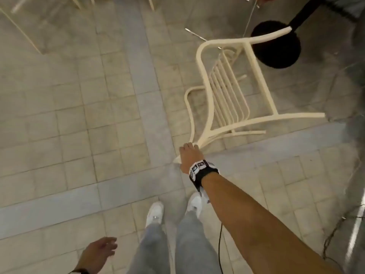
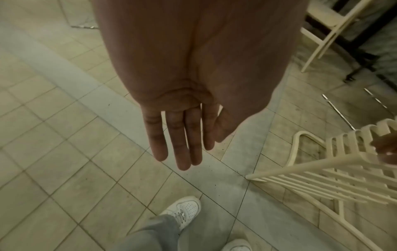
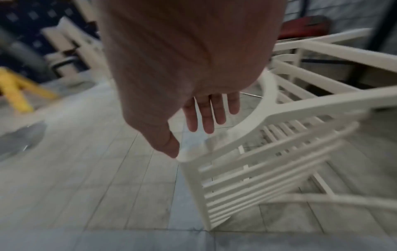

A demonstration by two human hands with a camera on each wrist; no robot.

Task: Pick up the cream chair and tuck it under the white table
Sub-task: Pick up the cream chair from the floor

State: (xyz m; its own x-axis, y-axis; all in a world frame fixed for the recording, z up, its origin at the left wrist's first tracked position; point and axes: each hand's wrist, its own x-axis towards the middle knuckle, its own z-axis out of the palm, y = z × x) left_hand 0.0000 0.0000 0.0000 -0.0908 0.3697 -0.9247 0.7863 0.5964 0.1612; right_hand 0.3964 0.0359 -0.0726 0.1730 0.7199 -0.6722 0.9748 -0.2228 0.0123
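Observation:
The cream chair (image 1: 203,72) with a slatted seat and back lies tipped over on the tiled floor, its legs pointing right toward a black round base (image 1: 276,44). My right hand (image 1: 189,155) reaches the top of the chair's backrest. In the right wrist view the fingers (image 3: 206,118) are straight and spread, and the thumb touches the backrest's corner (image 3: 189,158). My left hand (image 1: 102,248) hangs by my left leg, fingers (image 2: 182,152) straight and holding nothing. The chair (image 2: 343,163) is at that view's right edge. I cannot make out a white table.
Thin cream legs (image 1: 19,26) stand at the far left. A second cream chair (image 2: 322,34) stands further off. My white shoes (image 1: 156,212) are just behind the backrest. A black cable (image 1: 219,244) trails by my right leg. Something yellow (image 3: 17,91) stands far left.

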